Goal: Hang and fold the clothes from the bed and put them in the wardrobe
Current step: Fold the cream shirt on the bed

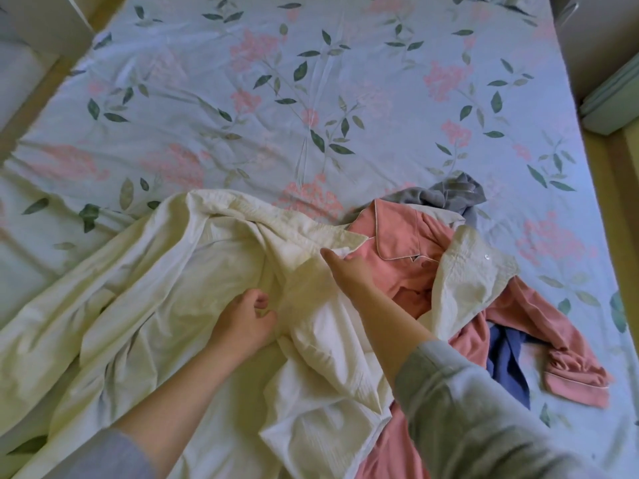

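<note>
Near edge of bed (311,81): cream shirt (155,288), crumpled, left hand (245,323) bunching its front in curled fingers, right hand (349,271) pinching the collar edge; pink top (408,257) lies at right; step judged spreading out, next likely straightening before hanging.

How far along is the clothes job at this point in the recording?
Early. Done: nothing shows folded or hung, and no hanger is in view. In hand: the cream shirt, still crumpled, with the right hand pinching its collar edge and the left hand gripping the cloth lower down. Left: the pink pyjama top, grey garment and blue garment, heaped on the bed.
</note>
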Action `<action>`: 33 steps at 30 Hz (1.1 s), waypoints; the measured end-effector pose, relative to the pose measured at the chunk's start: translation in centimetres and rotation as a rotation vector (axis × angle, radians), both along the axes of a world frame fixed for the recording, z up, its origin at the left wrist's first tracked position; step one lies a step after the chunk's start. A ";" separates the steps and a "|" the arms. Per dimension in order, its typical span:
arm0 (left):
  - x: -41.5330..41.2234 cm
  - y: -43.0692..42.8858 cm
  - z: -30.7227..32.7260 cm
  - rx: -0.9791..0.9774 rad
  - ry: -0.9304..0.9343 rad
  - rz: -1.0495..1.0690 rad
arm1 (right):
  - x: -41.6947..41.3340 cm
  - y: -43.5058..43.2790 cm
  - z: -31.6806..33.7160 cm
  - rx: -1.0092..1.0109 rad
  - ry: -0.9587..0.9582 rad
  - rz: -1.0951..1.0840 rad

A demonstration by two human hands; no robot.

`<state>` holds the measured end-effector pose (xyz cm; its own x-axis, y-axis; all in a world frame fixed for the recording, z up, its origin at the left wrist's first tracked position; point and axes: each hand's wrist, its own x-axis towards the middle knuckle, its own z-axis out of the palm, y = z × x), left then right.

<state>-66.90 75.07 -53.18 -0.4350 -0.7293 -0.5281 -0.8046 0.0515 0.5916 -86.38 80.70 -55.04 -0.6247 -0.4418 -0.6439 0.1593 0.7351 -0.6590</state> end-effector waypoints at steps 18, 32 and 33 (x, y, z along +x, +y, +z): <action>-0.1 -5.5 3.3 -0.087 0.083 0.003 | -2.7 2.7 9.4 -0.425 0.391 0.117; -8.1 -2.2 22.0 -0.136 0.335 -0.623 | -4.9 8.5 32.8 -0.561 0.667 0.413; -8.7 -1.5 23.5 -0.119 0.369 -0.649 | -4.9 9.2 34.3 -0.568 0.684 0.411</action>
